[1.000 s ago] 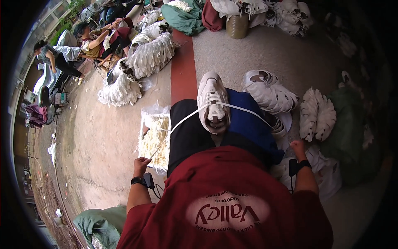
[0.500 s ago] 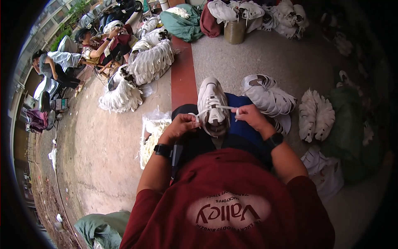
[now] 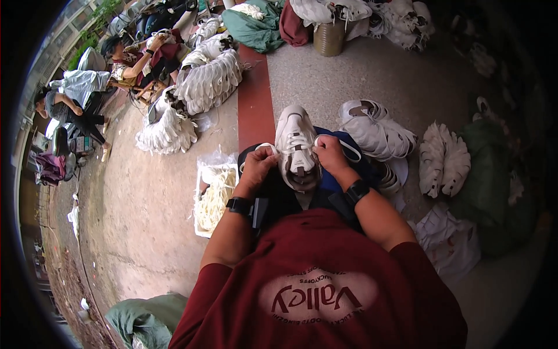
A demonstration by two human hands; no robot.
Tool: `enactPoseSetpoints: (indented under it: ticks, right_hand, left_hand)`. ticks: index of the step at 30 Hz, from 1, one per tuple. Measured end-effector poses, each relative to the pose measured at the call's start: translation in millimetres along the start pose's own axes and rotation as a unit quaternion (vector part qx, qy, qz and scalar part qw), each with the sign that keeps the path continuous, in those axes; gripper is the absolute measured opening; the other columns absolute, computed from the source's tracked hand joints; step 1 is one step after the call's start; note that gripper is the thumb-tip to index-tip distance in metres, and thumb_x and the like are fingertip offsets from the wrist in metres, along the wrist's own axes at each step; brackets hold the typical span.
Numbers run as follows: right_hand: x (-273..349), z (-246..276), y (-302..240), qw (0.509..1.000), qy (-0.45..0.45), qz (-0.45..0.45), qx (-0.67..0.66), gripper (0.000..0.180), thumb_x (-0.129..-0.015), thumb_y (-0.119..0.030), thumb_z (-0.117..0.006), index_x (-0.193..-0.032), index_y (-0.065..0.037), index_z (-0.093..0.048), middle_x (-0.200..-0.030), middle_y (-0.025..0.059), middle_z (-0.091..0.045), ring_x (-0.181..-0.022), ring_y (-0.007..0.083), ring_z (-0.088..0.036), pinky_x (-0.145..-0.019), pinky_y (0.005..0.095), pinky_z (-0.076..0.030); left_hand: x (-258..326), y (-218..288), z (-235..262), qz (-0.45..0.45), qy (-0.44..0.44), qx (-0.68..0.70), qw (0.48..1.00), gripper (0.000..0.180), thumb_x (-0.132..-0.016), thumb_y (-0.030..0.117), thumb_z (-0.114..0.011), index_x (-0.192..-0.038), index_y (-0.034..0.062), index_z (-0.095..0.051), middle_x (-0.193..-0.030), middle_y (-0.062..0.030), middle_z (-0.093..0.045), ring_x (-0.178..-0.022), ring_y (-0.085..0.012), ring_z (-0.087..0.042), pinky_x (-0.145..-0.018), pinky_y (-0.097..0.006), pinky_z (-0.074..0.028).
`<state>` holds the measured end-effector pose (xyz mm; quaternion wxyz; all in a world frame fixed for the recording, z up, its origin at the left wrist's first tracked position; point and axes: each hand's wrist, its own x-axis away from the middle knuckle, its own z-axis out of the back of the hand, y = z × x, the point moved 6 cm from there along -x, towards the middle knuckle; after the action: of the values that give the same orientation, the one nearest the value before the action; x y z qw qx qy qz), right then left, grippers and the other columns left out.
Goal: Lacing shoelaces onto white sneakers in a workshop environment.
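A white sneaker (image 3: 295, 125) with grey-brown trim rests on my lap, its toe pointing away from me. White shoelace (image 3: 299, 141) is threaded across its upper part. Against the left side of the shoe, my left hand (image 3: 260, 166) is closed in a pinch on one end of the lace, which loops above the fingers. My right hand (image 3: 331, 156) pinches the other end at the shoe's right side, and a loop of lace hangs out to the right of it. The fingertips of both hands partly hide the shoe's eyelet edges.
A white box of loose laces (image 3: 214, 200) stands to my left. Strung bunches of white shoes (image 3: 378, 136) lie to the right, with another pair (image 3: 444, 160) farther over. Shoe piles (image 3: 209, 81) and two people occupy the far left. Green sacks (image 3: 145, 320) sit around.
Both hands have moved inward to the shoe's sides. The lace ends, stretched out sideways before, now loop close beside the shoe.
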<state>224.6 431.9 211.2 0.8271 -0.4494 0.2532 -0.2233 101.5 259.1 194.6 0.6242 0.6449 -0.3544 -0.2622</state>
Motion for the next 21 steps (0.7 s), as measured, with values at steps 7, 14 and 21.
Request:
enactPoseSetpoints:
  ticks: [7, 14, 21]
  right_hand:
    - [-5, 1, 11, 0.997, 0.029, -0.078, 0.004, 0.02, -0.067, -0.013, -0.069, -0.061, -0.002, -0.054, -0.062, 0.017, -0.056, -0.062, 0.036, -0.057, -0.053, 0.0411, -0.043]
    - [23, 4, -29, 0.977, 0.064, 0.036, 0.202, 0.014, -0.071, -0.014, -0.065, -0.073, -0.003, -0.057, -0.066, 0.0174, -0.058, -0.066, 0.0355, -0.059, -0.06, 0.0423, -0.048]
    - [30, -3, -25, 0.98, 0.025, 0.094, 0.176, 0.009, -0.074, -0.009, -0.057, -0.079, -0.002, -0.053, -0.072, 0.0211, -0.053, -0.073, 0.0379, -0.055, -0.062, 0.0443, -0.045]
  left_hand:
    - [8, 17, -10, -0.005, 0.065, 0.014, 0.998, 0.016, -0.084, 0.008, -0.061, -0.069, 0.0082, -0.053, -0.067, 0.002, -0.056, -0.06, -0.0053, -0.049, -0.057, -0.02, -0.04]
    - [9, 48, -62, -0.019, -0.024, -0.02, 0.999, 0.008, -0.084, 0.01, -0.06, -0.078, 0.0039, -0.058, -0.068, 0.0007, -0.059, -0.056, -0.0059, -0.052, -0.052, -0.021, -0.042]
    - [-18, 39, -88, -0.086, 0.002, -0.353, 0.932, 0.015, -0.074, 0.018, -0.061, -0.074, 0.0034, -0.066, -0.069, -0.0199, -0.061, -0.066, -0.0359, -0.061, -0.061, -0.039, -0.049]
